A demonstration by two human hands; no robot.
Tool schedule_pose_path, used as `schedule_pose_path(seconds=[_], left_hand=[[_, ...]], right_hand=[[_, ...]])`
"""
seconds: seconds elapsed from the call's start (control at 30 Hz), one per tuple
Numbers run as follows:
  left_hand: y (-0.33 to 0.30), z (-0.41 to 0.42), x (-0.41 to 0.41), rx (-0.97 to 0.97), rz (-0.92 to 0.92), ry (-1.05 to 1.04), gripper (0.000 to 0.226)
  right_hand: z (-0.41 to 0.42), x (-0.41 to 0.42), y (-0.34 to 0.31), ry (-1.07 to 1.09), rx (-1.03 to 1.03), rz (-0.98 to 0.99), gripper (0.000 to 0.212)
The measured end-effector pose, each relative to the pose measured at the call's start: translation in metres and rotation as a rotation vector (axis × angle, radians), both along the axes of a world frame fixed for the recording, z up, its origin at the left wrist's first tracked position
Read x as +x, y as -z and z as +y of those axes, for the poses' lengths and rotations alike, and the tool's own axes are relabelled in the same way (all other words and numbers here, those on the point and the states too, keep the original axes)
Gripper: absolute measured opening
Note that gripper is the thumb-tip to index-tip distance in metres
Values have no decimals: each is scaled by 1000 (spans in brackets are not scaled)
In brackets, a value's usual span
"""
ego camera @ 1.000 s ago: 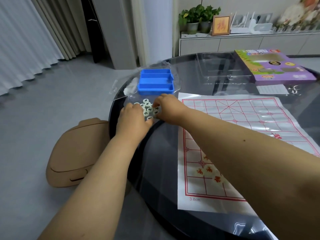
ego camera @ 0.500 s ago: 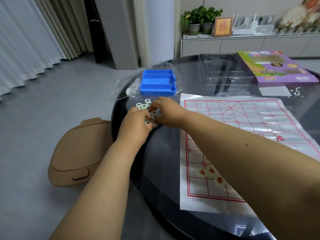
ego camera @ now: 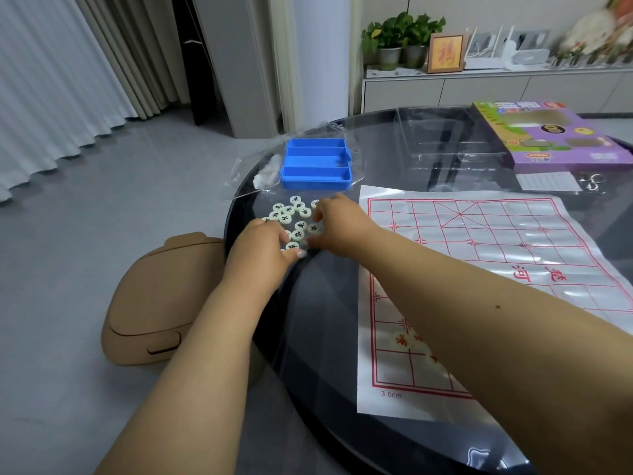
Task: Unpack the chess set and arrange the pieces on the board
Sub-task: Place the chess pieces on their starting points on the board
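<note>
I am looking down at a round dark glass table [ego camera: 342,337]. Both my hands work in a loose cluster of small white disc-shaped chess pieces [ego camera: 291,217] lying near the table's left edge. My left hand [ego camera: 263,248] rests over the near side of the cluster, fingers curled down onto the pieces; I cannot tell whether it grips one. My right hand [ego camera: 337,224] reaches in from the right, and its fingertips seem to pinch one piece, though that is hard to confirm.

Progress looks early to me. The blue tray [ego camera: 315,162] sits emptied just beyond the cluster, on a clear plastic wrapper [ego camera: 246,166]. The paper board [ego camera: 479,255] with its red grid lies flat to the right. About three red-lettered pieces [ego camera: 402,341] sit on its near corner, partly hidden by my right arm. Roughly a dozen black-lettered pieces show in the cluster; more may lie under my hands. Nearly all placing remains.

One purple box [ego camera: 548,135] lies at the far right.
</note>
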State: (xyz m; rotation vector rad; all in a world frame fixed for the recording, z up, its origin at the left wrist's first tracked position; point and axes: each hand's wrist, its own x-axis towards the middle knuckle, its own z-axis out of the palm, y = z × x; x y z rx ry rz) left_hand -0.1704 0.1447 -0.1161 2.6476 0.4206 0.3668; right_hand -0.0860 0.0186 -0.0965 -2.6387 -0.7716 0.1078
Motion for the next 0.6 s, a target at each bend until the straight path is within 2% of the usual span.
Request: schedule_pose_path(seconds=[0.13,0.37,0.5,0.6], left_hand=[[0,-3,1,28,-6,15,21],[-6,-10,-4,221,106,66,29],[-23,-25,-2,147,46,101,29],[-39,-61,11,92,15,211,26]], right_hand=[[7,-2,-6,15,-70,3,37],[8,-6,-3,-25,-123,-27,31],[-16,-3,-16,-29,-50,-13,23],[-66,5,-28,64,19,-10,19]])
